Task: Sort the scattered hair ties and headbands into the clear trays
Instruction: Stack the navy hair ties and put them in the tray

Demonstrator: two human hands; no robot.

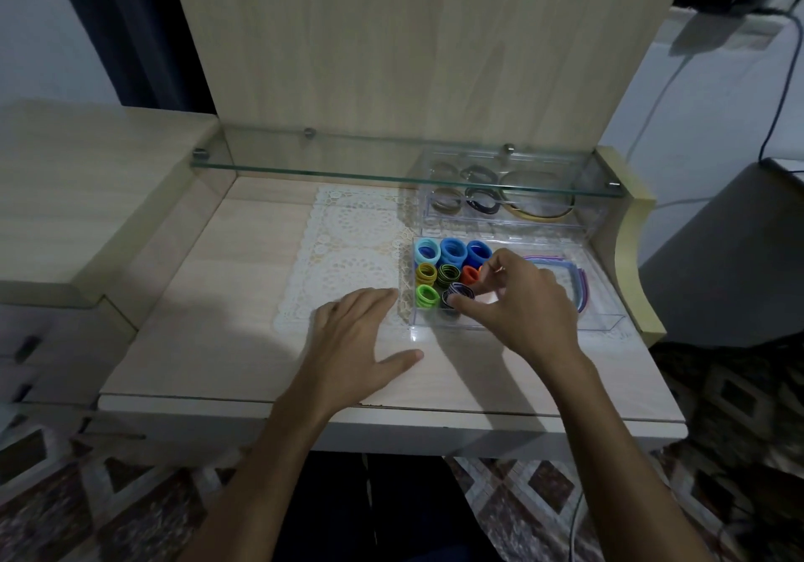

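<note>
The right hand [524,300] reaches into the near clear tray [513,325], which sits on the wooden desk [226,300] at about three o'clock from the lace mat [348,257]. Its thumb and curled fingers pinch a roll of dark navy hair ties [457,294], which stands in the tray's near-left part, directly at nine o'clock from the knuckles and touching the thumb tip. Around that roll, other bundles stand packed in the same tray: bright green hair ties [426,296] just at nine o'clock of it, olive ones [426,273] and dark green ones [448,273] at eleven and twelve o'clock, an orange bundle [470,275] at one o'clock beside the fingertips, and three blue bundles [453,251] along the far row. Purple and blue headbands [581,287] lie in the tray's right section, at three o'clock of the hand. The left hand [356,344] lies flat on the desk, fingers straight and holding nothing, its fingertips on the mat's near edge, at nine o'clock from the tray. A second clear tray [513,213] sits at twelve o'clock under the glass shelf [304,167], holding dark ties and a gold headband [539,213].
</note>
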